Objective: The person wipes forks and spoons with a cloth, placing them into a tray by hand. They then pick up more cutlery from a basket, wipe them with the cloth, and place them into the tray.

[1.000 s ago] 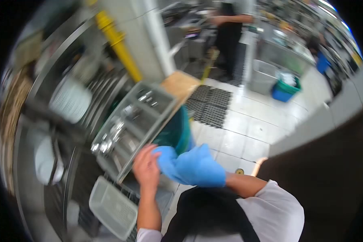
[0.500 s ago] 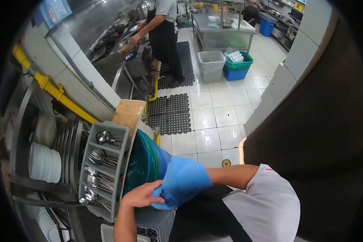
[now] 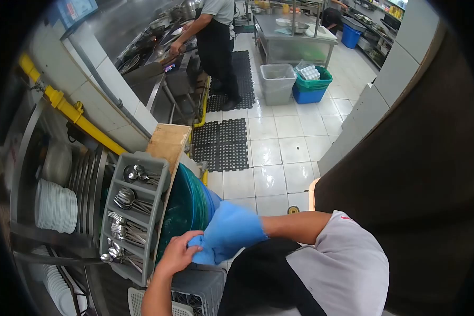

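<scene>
A blue cloth (image 3: 231,227) is bunched between my hands, above the rim of a bin. My left hand (image 3: 180,254) has its fingers curled round the cloth's left, crumpled end. From the right, my right forearm (image 3: 295,226) reaches in, and the cloth covers the hand to the wrist, so its fingers are hidden. Whether anything is wrapped inside the cloth cannot be seen. Just left of the bin, a grey cutlery tray (image 3: 161,203) holds spoons and forks sorted in compartments.
The bin (image 3: 181,210) has a green liner. Plates (image 3: 56,205) are stacked on a metal rack at left. Below my hands is a grey crate (image 3: 208,287). A dark panel (image 3: 400,205) stands at right. Ahead, a co-worker (image 3: 216,47) works at the stove; two bins stand on the tiled floor.
Both hands and the blue cloth have shifted slightly left and up, and the cloth's left end shows less bulk. The co-worker's hand at the stove has moved a little.
</scene>
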Tool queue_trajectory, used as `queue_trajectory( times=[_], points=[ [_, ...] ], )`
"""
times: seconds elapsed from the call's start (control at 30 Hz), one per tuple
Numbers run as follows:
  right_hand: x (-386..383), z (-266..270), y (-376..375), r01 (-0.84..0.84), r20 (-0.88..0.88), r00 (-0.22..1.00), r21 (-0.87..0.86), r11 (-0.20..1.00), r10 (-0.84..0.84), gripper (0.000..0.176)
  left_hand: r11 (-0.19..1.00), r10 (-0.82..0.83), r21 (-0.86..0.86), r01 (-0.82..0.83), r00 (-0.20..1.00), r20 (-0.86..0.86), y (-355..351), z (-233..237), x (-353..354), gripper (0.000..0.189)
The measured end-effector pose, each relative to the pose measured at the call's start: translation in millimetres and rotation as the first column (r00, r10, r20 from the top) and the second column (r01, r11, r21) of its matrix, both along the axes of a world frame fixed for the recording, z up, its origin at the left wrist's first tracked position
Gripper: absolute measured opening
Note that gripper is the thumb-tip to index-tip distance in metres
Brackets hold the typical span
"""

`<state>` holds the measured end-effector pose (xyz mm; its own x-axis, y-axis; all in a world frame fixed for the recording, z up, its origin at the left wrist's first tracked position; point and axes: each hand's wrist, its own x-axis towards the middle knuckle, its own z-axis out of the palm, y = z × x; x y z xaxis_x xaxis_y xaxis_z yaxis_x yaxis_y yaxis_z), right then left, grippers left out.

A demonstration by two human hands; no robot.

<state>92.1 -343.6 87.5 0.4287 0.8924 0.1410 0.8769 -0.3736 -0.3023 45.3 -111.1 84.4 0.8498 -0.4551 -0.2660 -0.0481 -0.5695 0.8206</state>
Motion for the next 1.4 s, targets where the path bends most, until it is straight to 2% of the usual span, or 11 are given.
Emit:
queue_trajectory(
  times=[0.23, 0.3, 0.37, 0.43, 0.53, 0.63, 0.87, 0.97, 1.03, 1.23, 1.4],
  points=[
    [-12.1, -41.3, 34.7, 0.196, -0.091, 0.980, 0.247, 0.949, -0.179, 0.008, 0.725, 0.616, -0.141, -0.674, 0.544, 0.570, -0.2, -44.3, 8.0, 0.012],
    [-24.4, -38.5, 57.7, 0.315, -0.109, 0.947, 0.128, 0.940, -0.302, 0.010, 0.235, 0.887, -0.741, -0.629, 0.451, -0.101, -3.4, -76.6, 21.8, 0.015],
    [-28.8, -85.9, 85.4, 0.286, 0.361, 0.914, -0.250, 0.925, -0.185, 0.012, 0.035, 0.877, -0.661, -0.750, 0.340, -0.340, -30.0, -69.6, 30.4, 0.025],
    [-19.9, -92.5, 67.7, 0.105, 0.013, 0.991, 0.523, 0.846, -0.131, 0.014, 0.011, 0.642, -0.765, -0.644, 0.591, -0.488, -41.6, -65.6, 25.1, 0.025],
    [-25.7, 11.9, 61.4, 0.182, -0.165, 0.952, -0.371, 0.911, -0.258, 0.016, 0.032, 0.795, -0.805, -0.592, 0.503, -0.338, -23.8, -81.6, 29.6, 0.025],
    [-43.8, -38.4, 66.6, 0.421, -0.054, 0.899, -0.166, 0.892, -0.435, 0.018, -0.235, 0.700, -0.754, -0.614, 0.431, -0.569, -25.6, -63.0, 29.1, 0.026],
    [-21.1, -54.7, 57.3, 0.275, -0.074, 0.962, 0.268, 0.923, -0.265, 0.017, -0.049, 0.567, -0.761, -0.647, 0.609, -0.555, -37.9, -64.0, 12.1, 0.023],
    [-23.7, -18.6, 70.9, 0.278, -0.158, 0.906, -0.479, 0.833, -0.393, 0.016, -0.132, 0.555, -0.769, -0.625, 0.596, -0.580, -42.6, -83.7, 3.7, 0.020],
    [-17.5, -87.3, 49.1, 0.122, -0.038, 0.992, 0.004, 0.993, -0.122, 0.020, -0.152, 0.484, -0.690, -0.708, 0.556, -0.676, -58.1, -80.3, -10.5, 0.022],
    [-9.4, -70.2, 33.4, -0.311, 0.065, 0.950, 0.070, 0.948, 0.306, 0.029, -0.119, 0.540, -0.704, -0.700, 0.550, -0.637, -24.3, -74.3, 2.1, 0.025],
    [-8.3, -12.5, 37.2, -0.152, -0.052, 0.977, 0.513, 0.845, 0.207, 0.027, -0.283, 0.656, -0.648, -0.707, 0.350, -0.669, 9.3, -53.1, -40.5, 0.026]
  ],
)
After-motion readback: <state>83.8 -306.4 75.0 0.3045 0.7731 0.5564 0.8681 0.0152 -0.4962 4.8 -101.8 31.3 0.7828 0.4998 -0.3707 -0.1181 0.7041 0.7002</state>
